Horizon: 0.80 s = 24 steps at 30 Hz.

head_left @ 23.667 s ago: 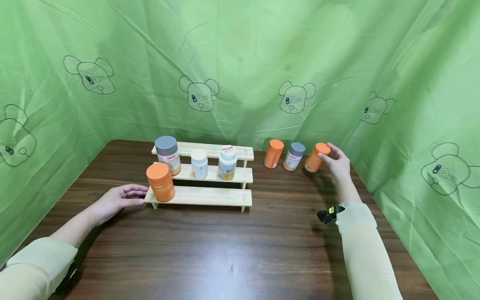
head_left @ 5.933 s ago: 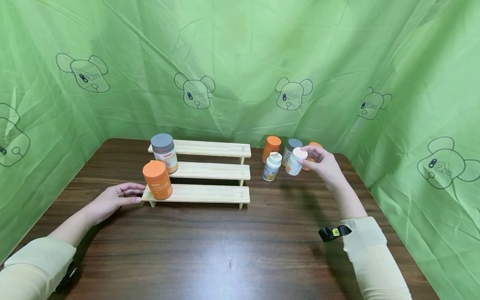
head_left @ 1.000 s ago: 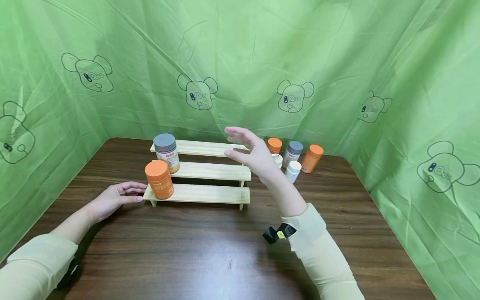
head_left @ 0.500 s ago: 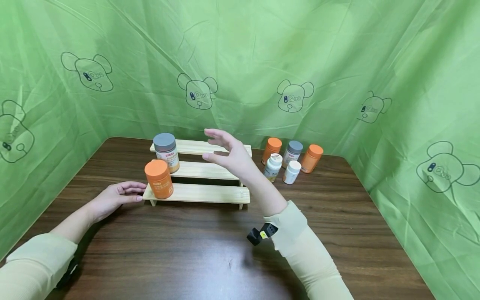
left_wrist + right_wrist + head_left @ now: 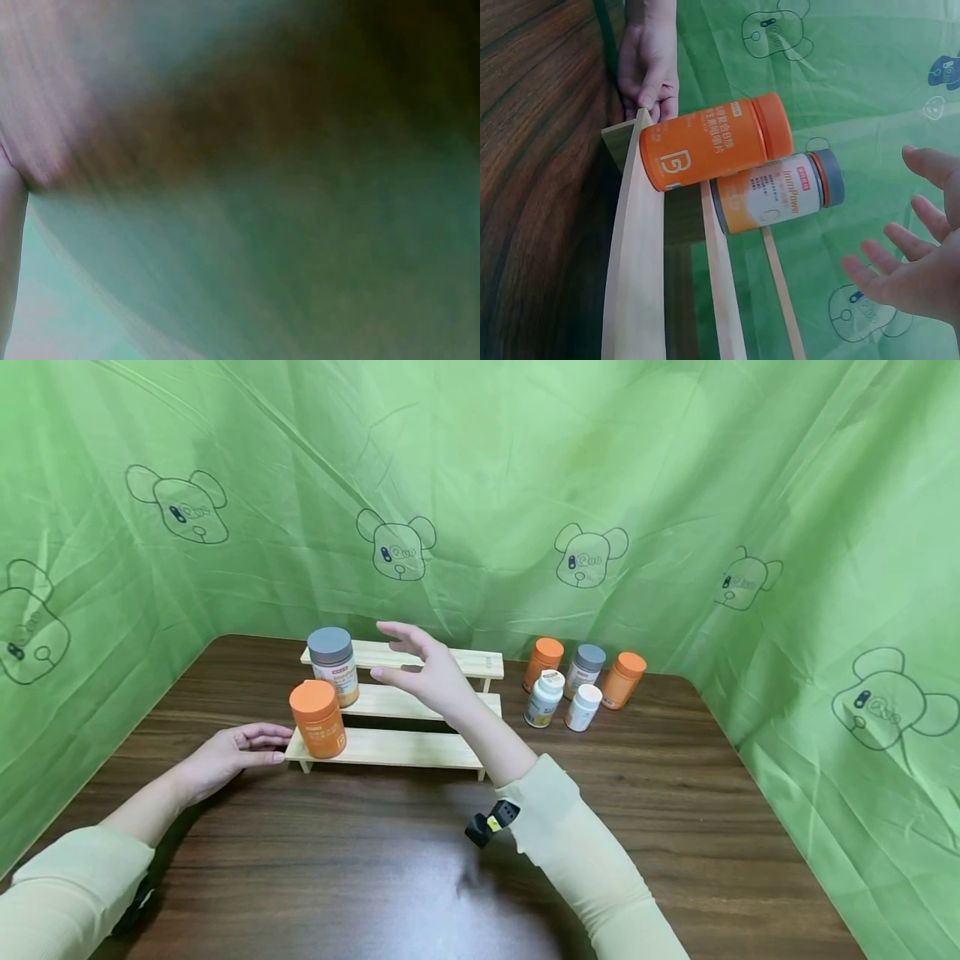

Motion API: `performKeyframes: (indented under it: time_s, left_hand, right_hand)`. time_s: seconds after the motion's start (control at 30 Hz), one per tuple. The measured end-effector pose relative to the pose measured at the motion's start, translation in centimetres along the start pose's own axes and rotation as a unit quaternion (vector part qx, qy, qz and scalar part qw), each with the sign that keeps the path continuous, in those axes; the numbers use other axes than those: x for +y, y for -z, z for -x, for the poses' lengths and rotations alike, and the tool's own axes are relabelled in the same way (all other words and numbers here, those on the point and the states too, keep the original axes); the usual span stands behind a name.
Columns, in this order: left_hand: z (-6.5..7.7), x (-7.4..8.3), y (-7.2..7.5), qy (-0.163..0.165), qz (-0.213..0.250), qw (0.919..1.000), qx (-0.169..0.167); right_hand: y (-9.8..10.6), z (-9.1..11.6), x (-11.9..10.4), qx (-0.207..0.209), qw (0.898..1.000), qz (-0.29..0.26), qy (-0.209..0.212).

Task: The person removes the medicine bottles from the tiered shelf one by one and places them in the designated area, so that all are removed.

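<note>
A stepped wooden rack [image 5: 416,749] stands on the table, and my left hand [image 5: 223,763] holds the left end of its lowest shelf, thumb at the front corner. On that shelf's left end stands an orange jar [image 5: 318,727]. Behind it, a larger grey-lidded supplement jar [image 5: 335,672] sits on the middle shelf. My right hand [image 5: 427,675] hovers over the rack, right of the grey-lidded jar, fingers spread and holding nothing. In the right wrist view both jars show their labels, apart from the right hand [image 5: 922,251]. The left wrist view is blurred.
Right of the rack stand two white bottles [image 5: 544,700] in front, with two orange bottles [image 5: 622,682] and a small grey-lidded bottle [image 5: 585,670] behind. Green curtains [image 5: 480,485] enclose the brown table [image 5: 390,860] at the back and sides.
The two white bottles, on the middle shelf at first, now stand on the table at right. Since releasing the last one, my right hand has moved left over the rack. My left hand stayed put.
</note>
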<state>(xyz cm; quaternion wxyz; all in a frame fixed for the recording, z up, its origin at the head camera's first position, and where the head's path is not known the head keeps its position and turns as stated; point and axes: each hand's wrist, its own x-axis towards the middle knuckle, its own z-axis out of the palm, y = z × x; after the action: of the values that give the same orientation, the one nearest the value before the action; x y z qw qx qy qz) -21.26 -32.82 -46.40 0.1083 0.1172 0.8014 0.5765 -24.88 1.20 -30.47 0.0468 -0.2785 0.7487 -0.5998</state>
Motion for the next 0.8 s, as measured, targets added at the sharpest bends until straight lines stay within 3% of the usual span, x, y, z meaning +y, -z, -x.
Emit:
performKeyframes:
  time_s: [0.27, 0.47, 0.8]
  left_hand:
    - [0.1, 0.0, 0.0, 0.003, 0.000, 1.0000, -0.002]
    - [0.1, -0.2, 0.1, 0.000, -0.001, 1.0000, -0.002]
    - [0.0, -0.1, 0.0, -0.007, 0.002, 1.0000, -0.006]
  right_hand:
    - [-1.3, -1.5, 1.3, -0.007, 0.999, 0.039, -0.021]
    - [-2.5, -2.6, 2.0, 0.000, 0.999, 0.033, -0.031]
    - [-3.4, -3.8, 2.8, -0.003, 0.999, 0.031, -0.014]
